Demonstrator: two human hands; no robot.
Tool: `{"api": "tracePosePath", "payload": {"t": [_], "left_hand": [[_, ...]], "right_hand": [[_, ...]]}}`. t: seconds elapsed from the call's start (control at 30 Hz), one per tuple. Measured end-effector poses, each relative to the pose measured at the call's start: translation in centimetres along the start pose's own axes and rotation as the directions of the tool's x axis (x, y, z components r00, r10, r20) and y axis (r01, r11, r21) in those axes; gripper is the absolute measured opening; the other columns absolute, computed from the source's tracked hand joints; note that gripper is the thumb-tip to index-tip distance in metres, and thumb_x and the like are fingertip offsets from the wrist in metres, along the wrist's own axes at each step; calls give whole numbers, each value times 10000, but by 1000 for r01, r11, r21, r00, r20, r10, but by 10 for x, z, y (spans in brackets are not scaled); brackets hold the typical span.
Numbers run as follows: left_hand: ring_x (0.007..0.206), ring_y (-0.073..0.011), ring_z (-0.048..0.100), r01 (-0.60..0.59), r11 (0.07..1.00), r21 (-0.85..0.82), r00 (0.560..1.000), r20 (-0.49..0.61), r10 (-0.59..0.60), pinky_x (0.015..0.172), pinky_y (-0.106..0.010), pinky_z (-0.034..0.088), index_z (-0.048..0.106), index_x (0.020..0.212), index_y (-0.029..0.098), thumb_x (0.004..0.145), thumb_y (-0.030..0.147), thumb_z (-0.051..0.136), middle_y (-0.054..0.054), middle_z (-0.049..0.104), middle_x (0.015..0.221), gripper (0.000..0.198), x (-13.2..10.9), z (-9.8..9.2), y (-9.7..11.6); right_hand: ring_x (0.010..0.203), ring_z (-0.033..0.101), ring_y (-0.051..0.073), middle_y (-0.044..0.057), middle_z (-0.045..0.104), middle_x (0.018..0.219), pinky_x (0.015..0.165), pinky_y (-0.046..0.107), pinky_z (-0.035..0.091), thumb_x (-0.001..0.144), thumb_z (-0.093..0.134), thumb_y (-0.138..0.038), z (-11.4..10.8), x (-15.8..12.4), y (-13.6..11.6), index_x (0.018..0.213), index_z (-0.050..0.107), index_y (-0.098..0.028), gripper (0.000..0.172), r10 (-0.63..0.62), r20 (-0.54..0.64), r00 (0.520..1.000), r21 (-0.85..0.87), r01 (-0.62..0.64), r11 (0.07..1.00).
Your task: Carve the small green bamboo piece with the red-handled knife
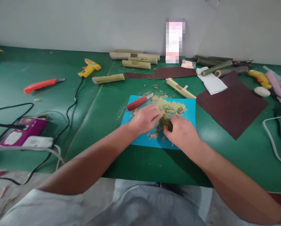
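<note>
My right hand (181, 128) is closed around a short green bamboo piece (167, 121), which it holds over a blue sheet (140, 141). My left hand (146, 117), a little smeared by motion, has its fingers pinched together at the near-left end of that bamboo. A small dark patch shows between the left fingers; what they grip is hidden. Pale green bamboo dust (170, 105) and shavings are heaped on the sheet behind both hands. A red utility knife (139, 103) lies at the sheet's upper left, just beyond my left hand. Curled bamboo scraps (154, 135) lie in front.
Cut bamboo tubes (137, 64) lie along the back, one notched piece (181, 88) nearer. Dark brown sheets (234, 110) and white paper (212, 83) are at right. At left are a yellow glue gun (89, 68), an orange cutter (41, 85), and a purple power box (24, 131) with cables.
</note>
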State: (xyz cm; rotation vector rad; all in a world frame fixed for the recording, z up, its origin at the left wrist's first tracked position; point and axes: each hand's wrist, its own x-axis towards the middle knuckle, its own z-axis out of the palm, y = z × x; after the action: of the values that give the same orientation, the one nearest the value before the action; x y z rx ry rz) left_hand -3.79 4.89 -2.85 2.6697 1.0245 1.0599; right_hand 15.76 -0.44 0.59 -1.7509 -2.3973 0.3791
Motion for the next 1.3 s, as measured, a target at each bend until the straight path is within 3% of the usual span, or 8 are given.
{"api": "tracePosePath", "payload": {"t": [0.07, 0.2, 0.3, 0.43, 0.57, 0.67, 1.0, 1.3], "left_hand": [[775, -177, 636, 32, 999, 26, 999, -25, -31, 746, -332, 544, 700, 853, 170, 1030, 240, 536, -50, 678, 790, 251, 0, 0, 0], [813, -188, 645, -11, 1000, -10, 999, 34, 12, 754, -336, 551, 711, 905, 168, 1029, 242, 530, -62, 689, 826, 231, 0, -1, 0], [796, -191, 640, 41, 999, 9, 999, -20, -40, 757, -352, 548, 706, 870, 171, 1024, 232, 525, -57, 689, 814, 245, 0, -1, -1], [818, -191, 644, -6, 1000, 6, 999, 50, 6, 761, -340, 548, 703, 878, 173, 1026, 243, 524, -59, 692, 836, 243, 0, -2, -1], [809, -193, 642, 28, 999, 23, 999, -18, -27, 772, -347, 541, 695, 860, 167, 1017, 215, 538, -57, 686, 816, 226, 0, -1, 0], [807, -191, 644, -4, 1000, -18, 999, 38, 4, 744, -331, 535, 699, 879, 169, 1019, 218, 540, -61, 689, 825, 217, 0, 0, 2], [794, -191, 646, 63, 997, 37, 998, -20, -62, 745, -341, 545, 696, 860, 170, 1015, 234, 537, -58, 685, 811, 231, 1, -2, -2], [781, -190, 640, 27, 999, 25, 1000, -9, -26, 728, -332, 533, 703, 883, 167, 1014, 230, 547, -56, 684, 802, 213, 1, -2, 0]], "right_hand": [[765, 637, 217, 131, 712, 944, 613, 327, 372, 914, 564, -256, 0, 0, 0, 945, 682, -131, 174, 6, -3, 1000, 4, -6, 1000], [773, 641, 220, 130, 708, 932, 619, 328, 377, 922, 554, -251, 0, -1, -1, 946, 682, -130, 177, 1, 0, 1000, 3, -1, 1000], [765, 632, 218, 127, 704, 936, 611, 328, 371, 917, 561, -257, 1, -1, 0, 940, 678, -139, 168, -2, -15, 1000, 9, 2, 1000], [756, 622, 210, 119, 693, 923, 606, 322, 363, 922, 558, -264, 2, -1, 1, 934, 678, -146, 169, -14, -8, 1000, 7, 14, 1000], [782, 631, 215, 125, 693, 952, 614, 323, 366, 926, 559, -266, 1, 0, 1, 952, 681, -139, 178, -10, 0, 1000, 2, 10, 1000], [783, 633, 215, 120, 694, 945, 616, 322, 368, 925, 568, -269, 1, -1, 1, 946, 679, -144, 168, -10, 12, 1000, 11, 10, 1000], [760, 614, 208, 110, 685, 970, 595, 329, 362, 912, 572, -283, 5, -1, 2, 948, 666, -165, 155, -8, -6, 1000, 25, 8, 1000], [778, 633, 212, 111, 696, 969, 612, 325, 369, 914, 583, -289, 3, 0, 1, 961, 667, -156, 164, -1, -2, 1000, 29, 1, 1000]]}}
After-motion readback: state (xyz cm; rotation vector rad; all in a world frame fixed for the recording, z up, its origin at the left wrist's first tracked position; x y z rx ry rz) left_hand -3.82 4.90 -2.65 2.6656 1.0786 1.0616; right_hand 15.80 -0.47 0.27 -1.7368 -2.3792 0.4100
